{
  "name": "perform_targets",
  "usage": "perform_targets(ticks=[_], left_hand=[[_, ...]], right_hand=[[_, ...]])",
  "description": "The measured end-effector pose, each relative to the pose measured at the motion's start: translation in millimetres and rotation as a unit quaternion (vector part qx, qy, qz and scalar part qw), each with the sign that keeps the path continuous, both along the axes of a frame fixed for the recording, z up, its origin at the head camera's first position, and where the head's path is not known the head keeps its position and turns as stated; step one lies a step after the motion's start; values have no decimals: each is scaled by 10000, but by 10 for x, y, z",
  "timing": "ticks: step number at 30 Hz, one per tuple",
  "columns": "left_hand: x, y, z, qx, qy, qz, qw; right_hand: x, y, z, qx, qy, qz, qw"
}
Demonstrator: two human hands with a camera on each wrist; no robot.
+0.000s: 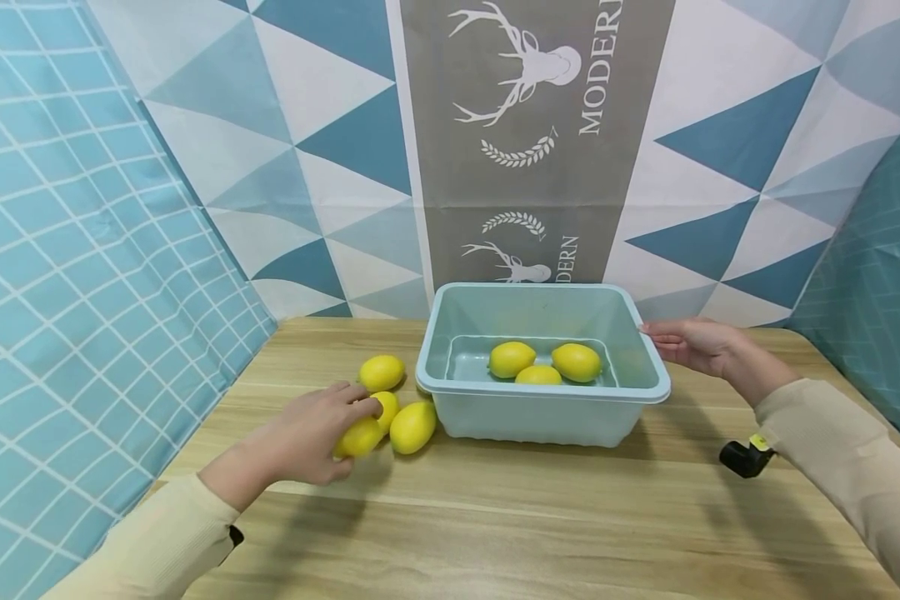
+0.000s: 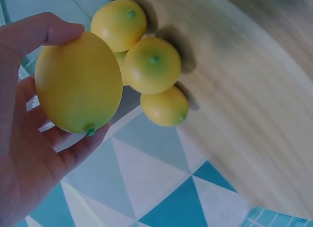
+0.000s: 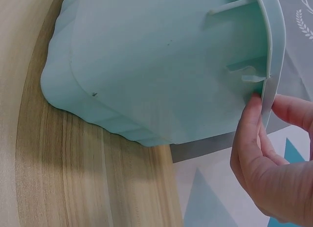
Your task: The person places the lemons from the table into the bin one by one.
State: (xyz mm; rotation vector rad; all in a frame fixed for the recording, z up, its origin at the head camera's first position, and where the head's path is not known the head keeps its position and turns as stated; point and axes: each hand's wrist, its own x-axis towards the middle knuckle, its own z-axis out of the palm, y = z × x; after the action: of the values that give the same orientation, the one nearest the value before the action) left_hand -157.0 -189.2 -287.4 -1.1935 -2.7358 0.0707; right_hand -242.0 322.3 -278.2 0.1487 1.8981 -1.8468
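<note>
My left hand (image 1: 307, 437) grips a yellow lemon (image 2: 80, 85) between thumb and fingers, just above the table at the left. Several more lemons lie grouped beside it, among them a rear one (image 1: 382, 372) and a front one (image 1: 413, 427) close to the bin's left side. The pale blue plastic bin (image 1: 540, 417) stands upright, with three lemons (image 1: 576, 362) on its floor. At the bin's right end, my right hand (image 1: 693, 343) pinches the rim (image 3: 275, 51), thumb on one side and fingers beneath the lip.
The wooden table (image 1: 450, 517) carries everything. A patterned cloth with deer heads (image 1: 525, 167) hangs right behind the bin. Blue gridded cloth (image 1: 82, 275) borders the left, and teal cloth (image 1: 870, 275) the right. A small black device (image 1: 746, 457) shows at the right wrist.
</note>
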Motion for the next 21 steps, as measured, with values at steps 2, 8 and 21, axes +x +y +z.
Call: perform_targets(ticks=[2,8,21], left_hand=[[-8,9,34,-23,-49,44,10000],[-43,36,125,-117,-173,191,9996],[-145,182,426,-339,-406,179,9984]], right_hand=[[-2,1,-4,13,-4,4,10000],[-3,-23,13,129,9,65,9999],[-11,-13,15,298,-9,98,9995]])
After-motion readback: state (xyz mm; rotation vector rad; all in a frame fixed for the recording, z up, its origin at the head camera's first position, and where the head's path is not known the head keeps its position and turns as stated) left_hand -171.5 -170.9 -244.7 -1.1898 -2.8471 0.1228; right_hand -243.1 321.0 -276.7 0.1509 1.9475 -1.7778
